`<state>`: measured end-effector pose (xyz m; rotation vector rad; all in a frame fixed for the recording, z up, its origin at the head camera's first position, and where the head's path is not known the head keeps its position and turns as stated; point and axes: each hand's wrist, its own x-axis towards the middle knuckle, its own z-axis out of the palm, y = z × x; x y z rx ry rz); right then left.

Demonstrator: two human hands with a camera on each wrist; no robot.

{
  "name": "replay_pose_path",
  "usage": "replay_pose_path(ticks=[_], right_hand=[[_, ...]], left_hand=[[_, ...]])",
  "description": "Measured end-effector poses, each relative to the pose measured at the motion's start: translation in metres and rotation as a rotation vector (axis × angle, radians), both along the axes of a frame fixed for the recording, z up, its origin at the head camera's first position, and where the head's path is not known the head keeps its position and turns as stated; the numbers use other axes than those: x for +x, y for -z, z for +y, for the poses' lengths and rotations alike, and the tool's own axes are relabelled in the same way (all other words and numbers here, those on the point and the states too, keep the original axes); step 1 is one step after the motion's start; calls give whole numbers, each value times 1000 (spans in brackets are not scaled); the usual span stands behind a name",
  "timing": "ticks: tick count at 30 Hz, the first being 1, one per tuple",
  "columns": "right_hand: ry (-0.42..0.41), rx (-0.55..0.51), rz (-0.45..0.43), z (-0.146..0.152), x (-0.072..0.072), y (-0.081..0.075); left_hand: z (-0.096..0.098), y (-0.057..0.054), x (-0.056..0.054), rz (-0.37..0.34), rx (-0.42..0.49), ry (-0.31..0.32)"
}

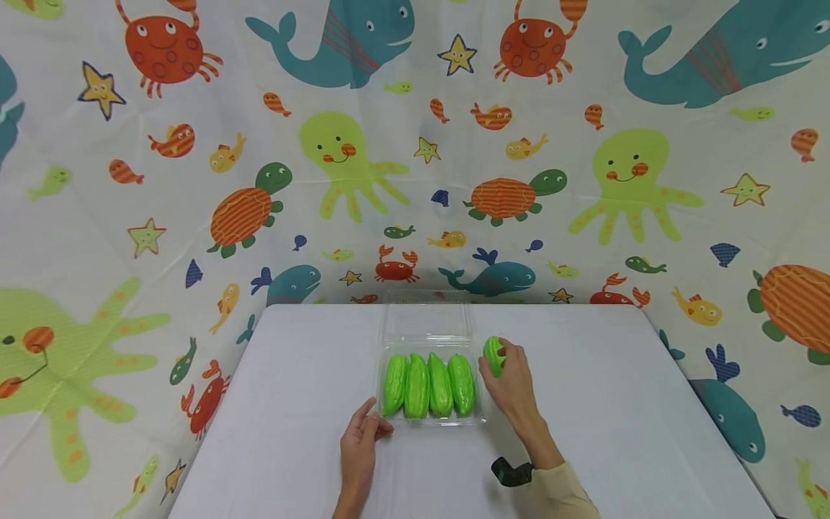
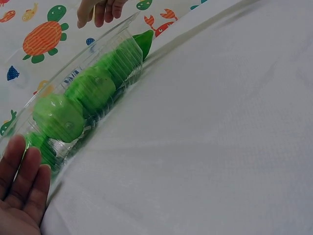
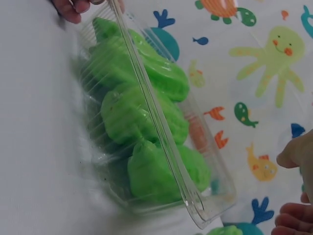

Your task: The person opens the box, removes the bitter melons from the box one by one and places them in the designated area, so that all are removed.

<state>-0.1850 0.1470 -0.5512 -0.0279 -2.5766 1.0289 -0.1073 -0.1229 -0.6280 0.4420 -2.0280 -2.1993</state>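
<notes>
The right grip (image 1: pixel 512 378) is spread wide above the loose green gourd (image 1: pixel 491 349), just right of the clear box (image 1: pixel 431 422); best pinch it mid-body. The straight-fingered left hand (image 1: pixel 359 440) should steady the box.

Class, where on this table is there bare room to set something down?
The table is bare between right hand and right edge, and between left hand and left edge. The clear container is crowded with four green gourds; a fifth is just right of it, by the right hand.
</notes>
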Motion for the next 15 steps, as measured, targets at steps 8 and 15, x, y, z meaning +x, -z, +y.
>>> replay_pose_path(ticks=[8, 15], right_hand=[[-25, 9, 10, -8, 3, -2], [-41, -6, -11, -16, 6, -4]], left_hand=[[-1, 0, 0, -4, -4, 3], [-1, -1, 0, 4, -3, 4]])
